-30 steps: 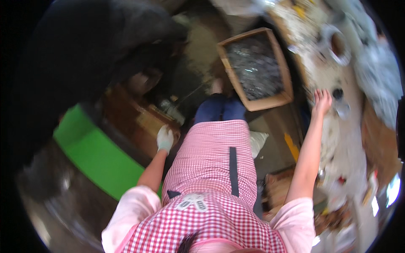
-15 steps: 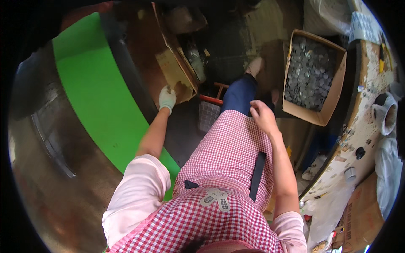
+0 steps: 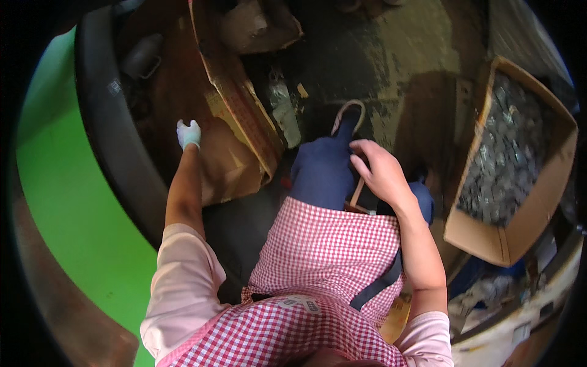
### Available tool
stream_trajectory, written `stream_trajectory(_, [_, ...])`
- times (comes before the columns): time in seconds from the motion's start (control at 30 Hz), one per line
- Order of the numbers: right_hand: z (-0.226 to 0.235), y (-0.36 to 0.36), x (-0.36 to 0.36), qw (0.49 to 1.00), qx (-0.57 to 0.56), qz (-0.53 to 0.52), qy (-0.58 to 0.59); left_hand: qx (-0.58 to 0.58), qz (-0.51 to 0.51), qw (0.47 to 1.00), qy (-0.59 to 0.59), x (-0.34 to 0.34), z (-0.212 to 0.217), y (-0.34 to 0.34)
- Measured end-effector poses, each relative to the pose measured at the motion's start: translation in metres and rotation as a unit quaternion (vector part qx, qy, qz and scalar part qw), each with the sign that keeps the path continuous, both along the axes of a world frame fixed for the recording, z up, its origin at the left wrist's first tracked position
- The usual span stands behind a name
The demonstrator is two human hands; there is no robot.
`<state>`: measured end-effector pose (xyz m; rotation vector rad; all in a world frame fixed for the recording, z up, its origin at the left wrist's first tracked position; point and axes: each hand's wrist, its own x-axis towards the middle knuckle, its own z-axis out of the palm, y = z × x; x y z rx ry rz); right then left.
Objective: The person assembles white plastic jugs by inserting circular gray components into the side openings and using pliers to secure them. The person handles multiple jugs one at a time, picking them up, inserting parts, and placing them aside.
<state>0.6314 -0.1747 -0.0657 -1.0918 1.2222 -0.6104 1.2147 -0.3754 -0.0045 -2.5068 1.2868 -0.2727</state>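
1. The left hand [image 3: 189,134], in a pale glove, now appears over the brown interior of the left cardboard box [image 3: 232,85]; half a second ago it was by that box's near corner. Its fingers are partly curled; I cannot tell whether they grasp anything or touch the cardboard.
2. The right hand [image 3: 382,171], bare, is loosely released, thumb apart from bent fingers. It remains in front of the blue trousers [image 3: 324,174], now beside a raised knee.
3. The right cardboard box [image 3: 474,235], filled with grey discs [image 3: 507,159], sits farther right and lower in view, well apart from the right hand.
4. The green strip [image 3: 67,183] has shifted toward the left rim.
5. Less of the bench [image 3: 495,335] shows, just a pale edge at lower right.
6. A grey handled object [image 3: 142,56] has come into view beyond the left hand.
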Motion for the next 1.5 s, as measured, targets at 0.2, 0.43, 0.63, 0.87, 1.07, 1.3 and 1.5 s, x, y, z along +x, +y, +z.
stream_trajectory(0.2, [0.038, -0.042, -0.052, 0.996, 0.001, 0.022, 0.083, -0.075, -0.022, 0.997, -0.026, -0.015, 0.012, -0.099])
stream_trajectory(0.43, [0.058, -0.08, -0.08, 0.991, 0.077, -0.038, 0.101, -0.135, -0.041, 0.99, -0.02, -0.004, 0.04, -0.211])
stream_trajectory(0.63, [0.046, -0.089, -0.077, 0.98, 0.142, -0.015, 0.139, -0.323, -0.043, 0.936, 0.134, 0.066, 0.047, -0.294])
stream_trajectory(0.87, [0.036, -0.095, -0.064, 0.968, 0.169, 0.037, 0.183, -0.263, -0.075, 0.96, 0.059, 0.133, 0.054, -0.399])
stream_trajectory(1.07, [0.032, -0.102, -0.059, 0.968, 0.171, 0.003, 0.182, -0.219, -0.056, 0.974, 0.03, 0.125, 0.056, -0.401])
stream_trajectory(1.3, [0.051, -0.101, -0.061, 0.97, 0.156, -0.006, 0.184, -0.489, 0.219, 0.842, 0.067, 0.117, 0.086, -0.278])
stream_trajectory(1.5, [0.056, -0.084, -0.069, 0.984, 0.084, 0.012, 0.158, -0.584, 0.229, 0.763, 0.157, 0.033, 0.056, -0.171])
